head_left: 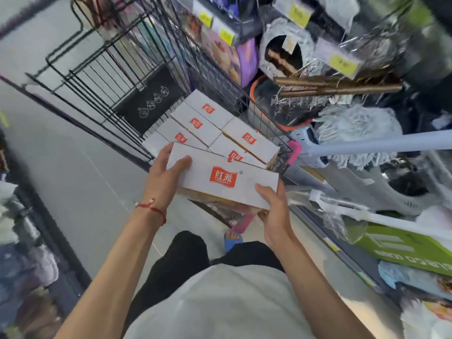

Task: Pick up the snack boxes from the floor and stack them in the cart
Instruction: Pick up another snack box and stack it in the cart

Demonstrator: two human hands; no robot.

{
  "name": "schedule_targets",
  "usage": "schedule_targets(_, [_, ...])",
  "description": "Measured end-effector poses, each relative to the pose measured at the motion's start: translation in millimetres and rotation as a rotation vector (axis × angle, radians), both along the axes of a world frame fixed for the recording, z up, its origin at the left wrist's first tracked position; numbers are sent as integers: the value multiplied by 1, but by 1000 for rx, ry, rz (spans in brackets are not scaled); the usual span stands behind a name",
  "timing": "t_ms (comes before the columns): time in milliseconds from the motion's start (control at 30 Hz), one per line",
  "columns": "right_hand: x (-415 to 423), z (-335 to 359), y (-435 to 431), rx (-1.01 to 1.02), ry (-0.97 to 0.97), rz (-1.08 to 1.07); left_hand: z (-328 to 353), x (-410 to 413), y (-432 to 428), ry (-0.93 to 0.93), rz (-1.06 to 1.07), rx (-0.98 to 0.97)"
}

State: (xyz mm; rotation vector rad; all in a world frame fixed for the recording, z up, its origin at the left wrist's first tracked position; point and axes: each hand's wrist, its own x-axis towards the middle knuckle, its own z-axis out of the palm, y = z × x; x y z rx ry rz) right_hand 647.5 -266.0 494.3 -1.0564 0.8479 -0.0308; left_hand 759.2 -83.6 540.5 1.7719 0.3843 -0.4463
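I hold a white snack box [221, 176] with a red logo flat between both hands, just in front of the near end of the black wire cart [102, 77]. My left hand [163, 176] grips its left end, thumb on top. My right hand [274, 206] grips its right end from below, thumb on the lid. Inside the cart lie several identical white boxes [195, 123], side by side and stacked, next to a black box [149, 101] at the far end.
Shelves on the right [367, 118] are crowded with mops, brushes and packaged goods that jut into the aisle. A blue mop handle [391, 143] reaches toward the cart's corner. Grey floor [73, 167] runs along the left. My blue sandal [233, 239] shows below the box.
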Motion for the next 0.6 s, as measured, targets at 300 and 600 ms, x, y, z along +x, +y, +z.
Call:
schedule_targets(300, [41, -17, 35, -46, 148, -129, -47, 85, 13, 195, -218, -40])
schedule_targets(600, [65, -37, 94, -63, 311, -348, -96, 138, 34, 390, -386, -118])
